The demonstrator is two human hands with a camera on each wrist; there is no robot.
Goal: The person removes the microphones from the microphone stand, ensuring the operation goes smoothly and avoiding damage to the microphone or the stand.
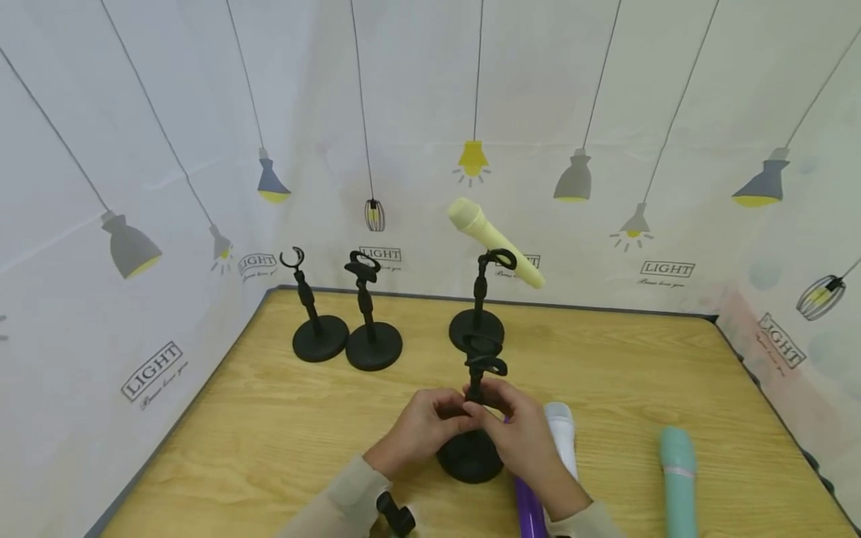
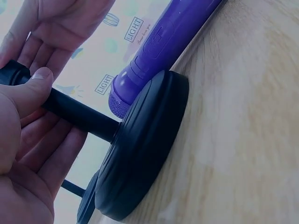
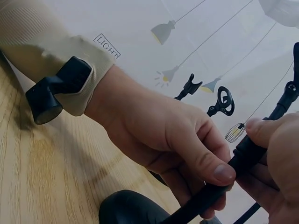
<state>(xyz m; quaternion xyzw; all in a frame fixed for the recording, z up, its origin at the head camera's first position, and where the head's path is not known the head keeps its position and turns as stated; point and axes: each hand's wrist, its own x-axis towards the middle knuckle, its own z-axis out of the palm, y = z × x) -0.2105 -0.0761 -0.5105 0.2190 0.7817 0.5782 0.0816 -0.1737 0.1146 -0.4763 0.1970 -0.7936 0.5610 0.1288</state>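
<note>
Both hands grip the stem of a black microphone stand that stands upright on the wooden table. My left hand curls its fingers round the stem, with the thumb laid along it in the left wrist view. Close by on the other side, my right hand pinches the collar higher on the stem. Above the hands shows the stand's clip. A purple microphone lies right beside the round base, partly hidden by the right forearm in the head view.
A white microphone and a mint-green microphone lie to the right. At the back, a pale yellow microphone tilts at the clip of a black stand. Two more stands stand at the back left.
</note>
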